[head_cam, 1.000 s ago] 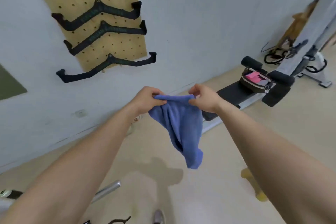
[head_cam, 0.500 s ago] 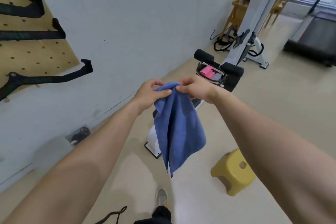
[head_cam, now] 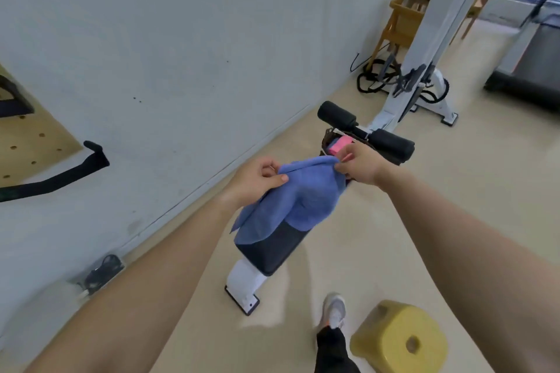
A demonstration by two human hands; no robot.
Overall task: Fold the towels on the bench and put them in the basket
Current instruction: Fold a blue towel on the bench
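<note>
while both hands pinch the top edge of a blue towel, the cloth hangs spread between them directly above the dark pad of the bench. the left hand grips one corner between thumb and curled fingers, and the right hand pinches the other corner, a little higher and farther away. the held edge runs crosswise to the bench, whose long axis stretches away from the person toward the far right. at that far end, just beside the black foam rollers, sits the basket with a pink towel already inside. the right hand is the nearer one to the basket, almost in line with it. the towel's lower edge seems to drape onto the pad, though contact is hard to confirm. a yellow stool stands on the floor near the person's shoe. compared with half a second earlier, the hands have moved apart, so the towel no longer dangles as a narrow strip but is opened wide, and it has been carried forward over the bench.
</note>
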